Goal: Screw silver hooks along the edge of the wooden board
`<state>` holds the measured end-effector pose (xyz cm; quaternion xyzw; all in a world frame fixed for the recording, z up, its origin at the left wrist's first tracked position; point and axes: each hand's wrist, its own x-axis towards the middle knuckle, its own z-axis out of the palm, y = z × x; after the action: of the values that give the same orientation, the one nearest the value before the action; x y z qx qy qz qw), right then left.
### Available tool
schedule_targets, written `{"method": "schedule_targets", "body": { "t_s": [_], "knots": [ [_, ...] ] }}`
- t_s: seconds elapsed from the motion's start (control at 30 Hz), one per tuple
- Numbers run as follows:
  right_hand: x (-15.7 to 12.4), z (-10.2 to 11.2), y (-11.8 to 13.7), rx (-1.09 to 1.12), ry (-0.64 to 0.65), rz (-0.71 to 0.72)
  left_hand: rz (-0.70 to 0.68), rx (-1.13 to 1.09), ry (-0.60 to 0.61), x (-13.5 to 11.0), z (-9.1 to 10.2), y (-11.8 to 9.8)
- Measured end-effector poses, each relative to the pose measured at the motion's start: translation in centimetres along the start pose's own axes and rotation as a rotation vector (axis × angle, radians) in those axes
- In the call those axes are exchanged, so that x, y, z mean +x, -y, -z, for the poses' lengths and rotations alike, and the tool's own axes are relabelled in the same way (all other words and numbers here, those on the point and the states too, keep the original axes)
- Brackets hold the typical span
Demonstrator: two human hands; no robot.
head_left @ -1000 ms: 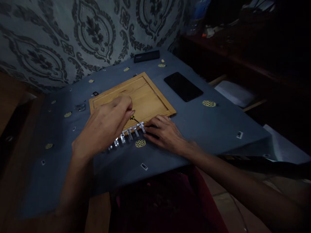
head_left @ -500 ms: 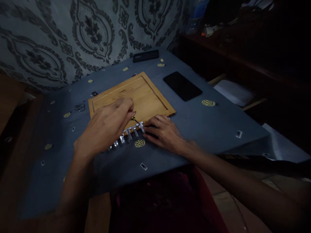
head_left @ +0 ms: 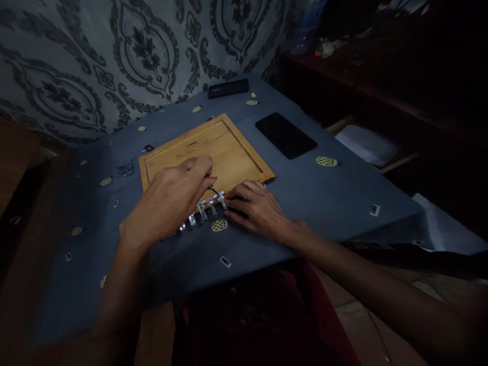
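Note:
A wooden tray [head_left: 229, 145] lies on a blue cloth-covered table [head_left: 324, 203]. Along the tray's near edge runs a row of several small silvery metal pieces [head_left: 204, 211]. My left hand [head_left: 171, 201] hovers over that row with fingers curled in a pinch around a thin dark tool with a yellow part [head_left: 212, 190]. My right hand [head_left: 257, 208] rests flat on the cloth at the right end of the row, its fingertips touching the nearest metal piece.
A black phone [head_left: 285, 134] lies right of the tray and a dark flat case [head_left: 229, 88] at the far edge by the patterned wall. Round yellow perforated discs [head_left: 327, 161] and small labels dot the cloth. A dark shelf stands at right.
My left hand has shifted slightly right and down toward the row of metal pieces. My right hand has stayed in place.

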<state>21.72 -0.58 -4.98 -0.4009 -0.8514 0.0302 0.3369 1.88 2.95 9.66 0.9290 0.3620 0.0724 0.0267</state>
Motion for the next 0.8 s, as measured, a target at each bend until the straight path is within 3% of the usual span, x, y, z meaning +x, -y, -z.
{"method": "schedule_targets", "body": {
  "t_s": [0.4,0.5,0.7,0.8],
  "knots": [
    [-0.1,-0.1,0.0,0.002,-0.009,0.008,0.027,0.023,0.006,0.1,-0.2,-0.2],
    [-0.1,0.0,0.0,-0.012,-0.018,0.013,0.032,0.024,-0.005,0.0,0.6,0.1],
    [0.0,0.1,-0.1,0.001,0.003,0.015,0.112,-0.001,-0.204,-1.4,3.5,0.9],
    [0.0,0.1,-0.1,0.008,-0.002,0.024,0.126,-0.019,-0.202,-1.6,3.6,1.1]
  ]
}}
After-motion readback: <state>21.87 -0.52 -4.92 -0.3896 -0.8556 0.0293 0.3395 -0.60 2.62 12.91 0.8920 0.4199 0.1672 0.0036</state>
